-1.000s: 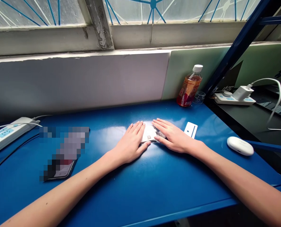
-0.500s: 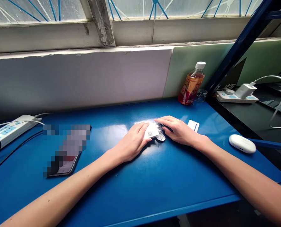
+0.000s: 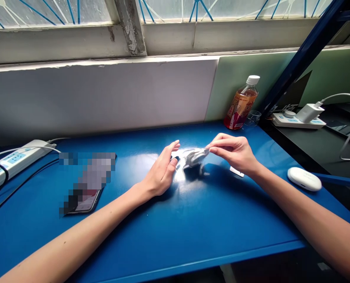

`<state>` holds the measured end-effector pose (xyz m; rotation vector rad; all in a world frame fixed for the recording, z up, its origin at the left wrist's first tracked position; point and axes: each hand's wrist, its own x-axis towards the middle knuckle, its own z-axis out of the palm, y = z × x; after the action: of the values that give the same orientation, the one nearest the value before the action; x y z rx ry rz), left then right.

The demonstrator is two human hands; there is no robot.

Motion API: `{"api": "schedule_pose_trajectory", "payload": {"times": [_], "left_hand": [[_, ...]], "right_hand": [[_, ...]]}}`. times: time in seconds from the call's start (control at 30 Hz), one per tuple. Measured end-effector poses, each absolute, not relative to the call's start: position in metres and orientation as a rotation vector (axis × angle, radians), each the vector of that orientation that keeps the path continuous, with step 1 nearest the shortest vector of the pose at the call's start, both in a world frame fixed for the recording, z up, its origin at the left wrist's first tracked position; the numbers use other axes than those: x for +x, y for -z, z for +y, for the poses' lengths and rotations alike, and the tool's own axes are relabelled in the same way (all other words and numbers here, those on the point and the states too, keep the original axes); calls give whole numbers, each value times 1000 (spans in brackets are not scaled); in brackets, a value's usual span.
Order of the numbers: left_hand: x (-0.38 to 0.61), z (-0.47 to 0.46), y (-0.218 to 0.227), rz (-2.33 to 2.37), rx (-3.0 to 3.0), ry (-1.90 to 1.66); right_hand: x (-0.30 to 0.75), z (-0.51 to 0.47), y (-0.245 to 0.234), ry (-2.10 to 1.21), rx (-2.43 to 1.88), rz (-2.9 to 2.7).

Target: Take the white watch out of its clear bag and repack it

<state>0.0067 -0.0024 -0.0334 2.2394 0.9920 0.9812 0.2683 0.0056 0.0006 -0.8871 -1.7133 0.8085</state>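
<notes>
My right hand [image 3: 236,153] pinches the edge of a small clear plastic bag [image 3: 196,157] between thumb and fingertips. The bag hangs just over the blue table, tilted and blurred by motion, and its greyish-white contents are too smeared to make out. To the left of the bag, my left hand [image 3: 161,169] is open, thumb apart from its stretched fingers; whether it touches the bag's near edge I cannot tell. Below my right hand lies a white card [image 3: 236,171], partly covered by that hand.
On the blue table [image 3: 175,239], a partly pixelated phone [image 3: 88,202] and a power strip [image 3: 21,157] with cables lie at left. A drink bottle [image 3: 242,104] stands by the wall. At right are a white oval case [image 3: 304,179] and another power strip [image 3: 298,120].
My right hand has taken hold of the bag and lifted it. My left hand has let go of the white piece with the printed code, which no longer shows clearly.
</notes>
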Motion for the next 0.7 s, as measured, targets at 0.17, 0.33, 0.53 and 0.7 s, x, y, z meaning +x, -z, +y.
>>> {"api": "schedule_pose_trajectory", "payload": {"times": [0.17,0.33,0.53,0.7], "left_hand": [[7,-1,36,997,2167,-1023],[9,-3,32,984,2298,-996],[14,-8,25,985,2615,-761],[15,-8,25,1013,2645,-603]], "right_hand": [[265,6,-2,-1108,-983,-1514],[264,9,4,-1152,-1157,-1520],[262,10,16,-1075,-1264,-1590],[261,7,24,-593,-1391,-1929]]}}
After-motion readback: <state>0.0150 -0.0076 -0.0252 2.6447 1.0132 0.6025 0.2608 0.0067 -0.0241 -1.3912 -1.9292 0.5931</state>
